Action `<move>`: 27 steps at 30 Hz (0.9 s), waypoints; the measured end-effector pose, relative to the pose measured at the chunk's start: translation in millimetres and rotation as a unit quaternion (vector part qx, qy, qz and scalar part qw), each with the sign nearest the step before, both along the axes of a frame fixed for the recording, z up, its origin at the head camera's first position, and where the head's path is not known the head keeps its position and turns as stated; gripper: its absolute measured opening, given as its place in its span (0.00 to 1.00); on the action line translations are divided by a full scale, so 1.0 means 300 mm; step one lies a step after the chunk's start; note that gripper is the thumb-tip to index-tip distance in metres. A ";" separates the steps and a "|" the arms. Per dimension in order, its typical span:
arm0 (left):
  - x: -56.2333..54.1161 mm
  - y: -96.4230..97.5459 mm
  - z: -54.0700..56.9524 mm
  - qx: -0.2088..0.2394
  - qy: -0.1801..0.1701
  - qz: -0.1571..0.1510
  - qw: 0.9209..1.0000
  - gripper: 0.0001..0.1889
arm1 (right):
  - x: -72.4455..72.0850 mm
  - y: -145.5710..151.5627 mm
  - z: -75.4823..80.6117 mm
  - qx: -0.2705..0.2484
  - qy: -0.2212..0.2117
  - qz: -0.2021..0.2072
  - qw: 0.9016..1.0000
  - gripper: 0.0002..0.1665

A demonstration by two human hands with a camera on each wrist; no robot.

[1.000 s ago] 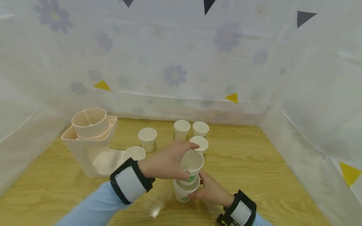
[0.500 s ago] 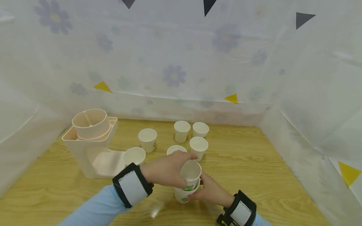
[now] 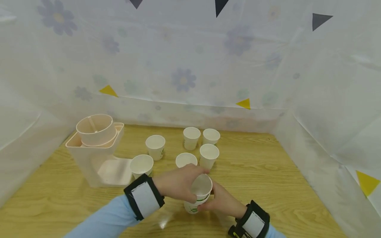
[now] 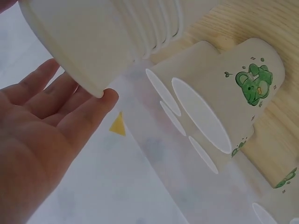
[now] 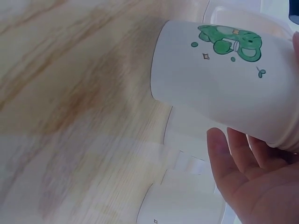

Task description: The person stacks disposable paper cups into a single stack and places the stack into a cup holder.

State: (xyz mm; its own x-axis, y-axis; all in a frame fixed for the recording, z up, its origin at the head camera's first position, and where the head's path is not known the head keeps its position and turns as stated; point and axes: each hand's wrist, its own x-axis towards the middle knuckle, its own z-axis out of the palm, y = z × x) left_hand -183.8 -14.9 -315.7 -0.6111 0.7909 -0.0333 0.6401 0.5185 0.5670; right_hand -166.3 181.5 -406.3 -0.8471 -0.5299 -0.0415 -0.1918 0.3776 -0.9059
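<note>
In the head view my left hand grips the rim of a white paper cup, thumb on the near side and fingers on the far side. That cup sits down inside a lower stack of paper cups, and several nested rims show in the left wrist view beside the upper cup. My right hand holds the lower stack from the right. A green cartoon animal is printed on the outer cup in the right wrist view, with fingers curved around it.
Single paper cups stand upright behind my hands: a near one, one to its right and others further back. On the left is a cream plastic container with a round piece on top; a cup stands at its foot.
My left hand has lowered the upper cup into the stack held by my right hand. The near cup behind has come into view. My right hand has stayed put.
</note>
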 end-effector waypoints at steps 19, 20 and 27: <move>-0.019 -0.012 -0.059 0.018 -0.005 -0.043 0.999 0.31 | -0.014 0.006 -0.021 0.012 0.028 -0.002 1.000 0.48; -0.022 -0.020 -0.062 0.025 -0.012 -0.034 0.999 0.30 | -0.014 0.007 -0.023 0.011 0.033 0.000 0.999 0.48; -0.078 -0.154 -0.040 -0.013 0.038 0.184 0.982 0.32 | -0.014 0.004 -0.016 -0.001 0.041 0.007 0.999 0.46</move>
